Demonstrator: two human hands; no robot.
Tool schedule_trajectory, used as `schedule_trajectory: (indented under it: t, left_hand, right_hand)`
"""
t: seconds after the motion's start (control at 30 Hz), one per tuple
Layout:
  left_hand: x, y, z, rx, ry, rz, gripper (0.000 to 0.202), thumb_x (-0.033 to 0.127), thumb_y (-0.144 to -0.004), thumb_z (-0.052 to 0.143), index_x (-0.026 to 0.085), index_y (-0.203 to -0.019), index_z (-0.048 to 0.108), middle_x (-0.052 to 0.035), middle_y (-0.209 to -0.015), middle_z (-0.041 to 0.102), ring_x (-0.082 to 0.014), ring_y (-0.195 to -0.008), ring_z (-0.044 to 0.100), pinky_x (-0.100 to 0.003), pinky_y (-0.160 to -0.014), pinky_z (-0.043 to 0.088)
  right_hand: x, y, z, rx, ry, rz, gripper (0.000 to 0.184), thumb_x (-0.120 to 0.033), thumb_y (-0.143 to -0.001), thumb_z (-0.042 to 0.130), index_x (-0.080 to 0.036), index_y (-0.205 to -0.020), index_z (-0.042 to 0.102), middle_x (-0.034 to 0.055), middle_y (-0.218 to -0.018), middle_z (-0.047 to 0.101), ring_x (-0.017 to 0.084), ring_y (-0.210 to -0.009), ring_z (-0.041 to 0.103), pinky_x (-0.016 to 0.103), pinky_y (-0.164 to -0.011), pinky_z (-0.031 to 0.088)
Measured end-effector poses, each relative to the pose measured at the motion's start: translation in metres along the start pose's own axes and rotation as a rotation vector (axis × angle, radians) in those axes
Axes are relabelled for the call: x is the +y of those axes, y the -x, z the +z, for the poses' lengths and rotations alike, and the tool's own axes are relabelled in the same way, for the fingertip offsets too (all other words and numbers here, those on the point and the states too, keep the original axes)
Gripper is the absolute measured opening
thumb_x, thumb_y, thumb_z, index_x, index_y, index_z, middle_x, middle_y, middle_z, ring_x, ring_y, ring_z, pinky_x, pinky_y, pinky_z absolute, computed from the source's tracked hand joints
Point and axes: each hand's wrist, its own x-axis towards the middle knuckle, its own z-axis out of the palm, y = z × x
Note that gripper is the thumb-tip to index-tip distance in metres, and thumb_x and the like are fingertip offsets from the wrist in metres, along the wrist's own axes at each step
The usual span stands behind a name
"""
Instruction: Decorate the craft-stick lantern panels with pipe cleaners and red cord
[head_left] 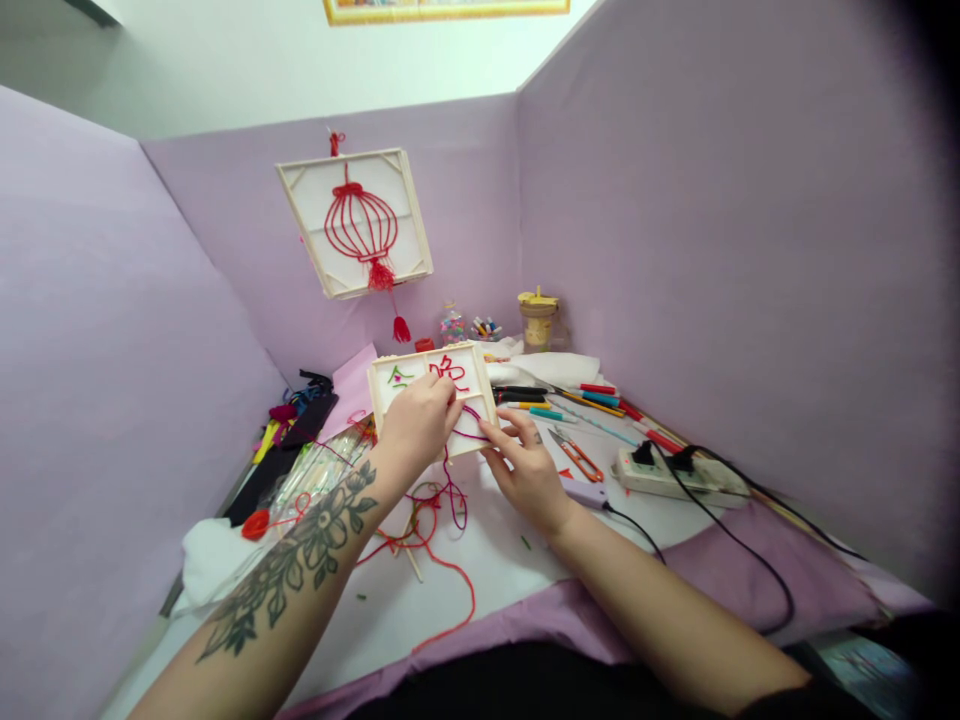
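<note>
"Head view: what's largest?"
"The white worktop (517, 580); above it, a flat white panel framed in pale strips (384, 395), tilted up in the hands."
"And the thin purple yarn (472, 436)?"
"On the panel's lower right, running roughly crosswise from the left hand (417, 418) to the right hand's (534, 475) fingertips; a strand dangles below."
"Fingers?"
"Right ones grasp the panel's lower right corner; left ones bend over its face, their pinch hidden."

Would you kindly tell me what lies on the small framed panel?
Green yarn, red yarn and purple yarn show on the panel; what the left hand covers cannot be seen.
</note>
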Motion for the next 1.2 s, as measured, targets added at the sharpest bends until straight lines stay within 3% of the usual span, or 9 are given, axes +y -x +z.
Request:
schedule_trajectory:
  t: [0.23, 0.33, 0.47, 0.53, 0.7, 1.0, 1.1, 1.2]
  left_hand:
    - [-0.003, 0.007, -0.003, 0.068, 0.006, -0.014, 0.021, 0.027, -0.093, 0.045, 0.017, -0.1, 0.062, -0.0079, -0.101, 0.061, -0.018, -0.084, 0.061, -0.028, -0.072, 0.048]
    - [-0.007, 0.018, -0.003, 0.177, -0.044, 0.063, 0.028, 0.022, -0.092, 0.044, 0.021, -0.113, 0.062, -0.0099, -0.116, 0.06, -0.0208, -0.098, 0.06, -0.033, -0.085, 0.048]
    - [-0.006, 0.039, 0.003, 0.216, -0.149, 0.228, 0.038, 0.04, -0.09, 0.053, 0.028, -0.126, 0.057, -0.0099, -0.145, 0.046, -0.0311, -0.132, 0.041, -0.047, -0.106, 0.032]
    - [-0.006, 0.047, 0.01, 0.193, -0.197, 0.271, 0.048, 0.049, -0.088, 0.055, 0.029, -0.131, 0.053, -0.009, -0.151, 0.039, -0.0323, -0.14, 0.03, -0.049, -0.11, 0.024]
    - [-0.005, 0.052, 0.023, 0.178, -0.274, 0.287, 0.057, 0.058, -0.086, 0.054, 0.028, -0.134, 0.05, -0.0077, -0.155, 0.032, -0.0304, -0.145, 0.023, -0.047, -0.114, 0.013]
    - [-0.002, 0.045, 0.024, 0.155, -0.228, 0.278, 0.061, 0.062, -0.085, 0.051, 0.027, -0.135, 0.05, -0.0067, -0.156, 0.03, -0.0296, -0.145, 0.023, -0.045, -0.115, 0.008]
    - [-0.004, 0.046, 0.025, 0.195, -0.208, 0.302, 0.065, 0.065, -0.084, 0.05, 0.027, -0.137, 0.049, -0.0071, -0.155, 0.032, -0.0293, -0.144, 0.025, -0.044, -0.115, 0.008]
    - [-0.007, 0.049, 0.026, 0.309, -0.212, 0.335, 0.067, 0.069, -0.083, 0.048, 0.025, -0.133, 0.053, -0.0095, -0.151, 0.039, -0.0297, -0.143, 0.028, -0.043, -0.114, 0.01]
  right_hand:
    - [-0.001, -0.001, 0.0, 0.002, 0.003, -0.002, 0.042, -0.017, -0.091, 0.052, -0.028, -0.131, 0.056, 0.0123, -0.127, 0.049, 0.02, -0.102, 0.061, 0.038, -0.086, 0.058]
    - [-0.002, -0.002, 0.0, 0.011, 0.002, -0.004, 0.043, -0.016, -0.09, 0.053, -0.028, -0.132, 0.056, 0.0122, -0.126, 0.05, 0.02, -0.101, 0.062, 0.037, -0.086, 0.058]
    - [-0.001, -0.002, 0.0, 0.0, 0.002, 0.002, 0.044, -0.017, -0.091, 0.052, -0.029, -0.133, 0.054, 0.0118, -0.126, 0.05, 0.02, -0.103, 0.061, 0.037, -0.085, 0.058]
    - [-0.001, -0.002, 0.0, -0.003, 0.0, 0.001, 0.043, -0.017, -0.092, 0.051, -0.028, -0.134, 0.054, 0.0118, -0.126, 0.05, 0.02, -0.104, 0.061, 0.036, -0.086, 0.058]
    - [-0.001, -0.002, 0.0, -0.006, -0.006, -0.003, 0.041, -0.018, -0.093, 0.051, -0.027, -0.132, 0.055, 0.0121, -0.126, 0.049, 0.019, -0.102, 0.061, 0.036, -0.085, 0.058]
    - [0.0, -0.001, 0.0, -0.009, -0.025, -0.003, 0.042, -0.016, -0.092, 0.05, -0.027, -0.133, 0.055, 0.0115, -0.126, 0.048, 0.019, -0.104, 0.06, 0.035, -0.087, 0.057]
    - [0.0, -0.001, 0.0, 0.005, -0.031, -0.017, 0.042, -0.016, -0.092, 0.051, -0.027, -0.132, 0.055, 0.0113, -0.126, 0.048, 0.019, -0.104, 0.06, 0.034, -0.086, 0.057]
    - [-0.001, -0.002, 0.0, 0.008, -0.018, -0.012, 0.042, -0.016, -0.092, 0.052, -0.027, -0.132, 0.055, 0.0114, -0.125, 0.049, 0.019, -0.103, 0.06, 0.035, -0.086, 0.058]
